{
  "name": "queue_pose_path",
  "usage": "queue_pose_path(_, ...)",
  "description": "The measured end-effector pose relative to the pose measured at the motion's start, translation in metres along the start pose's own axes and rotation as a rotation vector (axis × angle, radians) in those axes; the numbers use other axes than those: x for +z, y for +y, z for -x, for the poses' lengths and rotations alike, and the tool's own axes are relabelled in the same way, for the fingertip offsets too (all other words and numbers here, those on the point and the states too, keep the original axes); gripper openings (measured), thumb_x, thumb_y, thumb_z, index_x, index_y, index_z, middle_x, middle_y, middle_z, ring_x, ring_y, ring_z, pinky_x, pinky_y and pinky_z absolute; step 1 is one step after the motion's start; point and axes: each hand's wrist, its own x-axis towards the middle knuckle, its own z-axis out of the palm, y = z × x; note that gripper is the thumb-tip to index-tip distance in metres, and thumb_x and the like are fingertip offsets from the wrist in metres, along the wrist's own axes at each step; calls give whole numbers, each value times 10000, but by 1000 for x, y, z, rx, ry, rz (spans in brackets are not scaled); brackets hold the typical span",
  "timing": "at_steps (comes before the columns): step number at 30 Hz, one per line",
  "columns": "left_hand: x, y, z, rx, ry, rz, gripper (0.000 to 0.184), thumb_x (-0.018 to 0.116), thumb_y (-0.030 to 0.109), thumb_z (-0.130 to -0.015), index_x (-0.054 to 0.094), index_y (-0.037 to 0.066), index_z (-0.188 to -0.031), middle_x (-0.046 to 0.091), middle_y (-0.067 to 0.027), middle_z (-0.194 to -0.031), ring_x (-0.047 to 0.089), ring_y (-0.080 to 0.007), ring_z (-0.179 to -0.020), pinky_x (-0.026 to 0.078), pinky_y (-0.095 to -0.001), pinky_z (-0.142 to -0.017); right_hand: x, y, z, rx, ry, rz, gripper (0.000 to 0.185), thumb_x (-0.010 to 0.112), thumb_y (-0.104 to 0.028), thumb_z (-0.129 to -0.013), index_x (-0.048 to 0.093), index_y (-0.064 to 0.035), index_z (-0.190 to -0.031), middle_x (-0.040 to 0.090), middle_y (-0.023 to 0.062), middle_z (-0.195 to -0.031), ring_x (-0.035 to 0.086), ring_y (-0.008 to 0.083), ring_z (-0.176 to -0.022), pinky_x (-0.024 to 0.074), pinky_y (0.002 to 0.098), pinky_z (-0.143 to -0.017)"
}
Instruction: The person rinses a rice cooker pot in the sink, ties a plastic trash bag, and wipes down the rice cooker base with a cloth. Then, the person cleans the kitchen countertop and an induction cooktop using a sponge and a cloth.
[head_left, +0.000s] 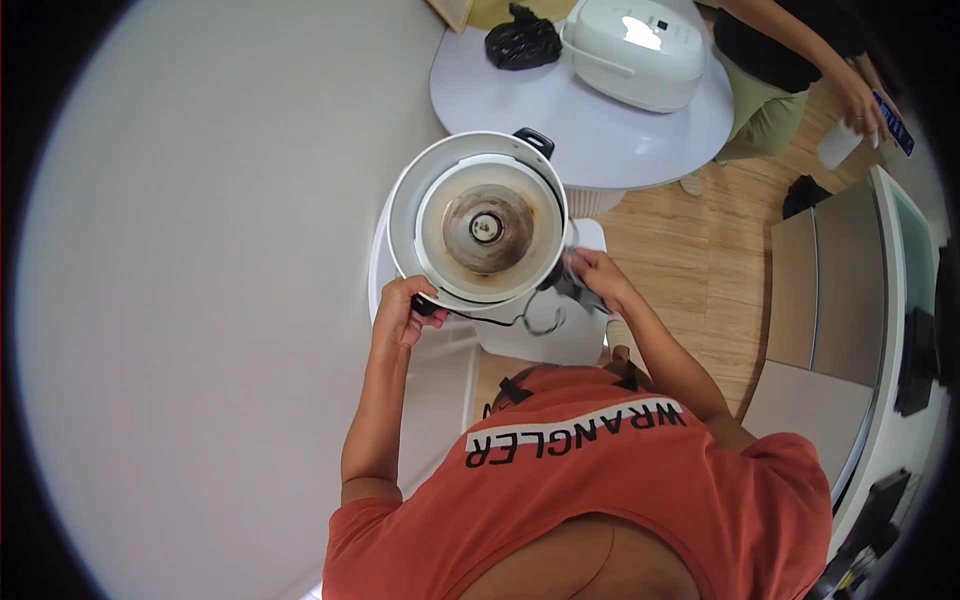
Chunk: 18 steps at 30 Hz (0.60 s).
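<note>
A round white pot-like appliance (405,215) faces up, with a pale inner ring and a brown-stained metal bottom around a small central disc. My left hand (407,308) is closed on its black side handle at the lower left. Near its lower right side, my right hand (597,277) is closed on a grey cloth (580,290), which is partly blurred. A second black handle (535,143) sticks out at the upper right. A thin black cord (490,321) runs below the rim toward a curled grey loop.
A round white table (600,150) beyond the pot bears a white rice cooker (640,50) and a black plastic bag (523,40). Another person (775,60) stands at the upper right, holding a phone (893,125). Cabinets (845,290) line the right, above a wooden floor.
</note>
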Motion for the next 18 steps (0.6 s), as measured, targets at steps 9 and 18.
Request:
queue_pose_path(9, -12, 2, -83, 74, -237, 164, 204, 543, 123, -682, 517, -59, -772, 555, -151, -650, 551, -230, -472, 474, -253, -368, 16, 99, 146, -77, 584, -302, 276, 528, -241, -880, 574, -11, -1025, 597, 30, -840, 532, 99, -697, 459, 256, -631)
queue_pose_path(18, 20, 32, -217, 117, -219, 192, 145, 554, 121, -688, 481, 1, -724, 499, -108, -638, 508, -211, -483, 498, -290, -419, 40, 141, 222, -7, 926, -429, 223, 516, -217, -884, 576, -14, -951, 596, 36, -782, 555, 109, -626, 485, 263, -564)
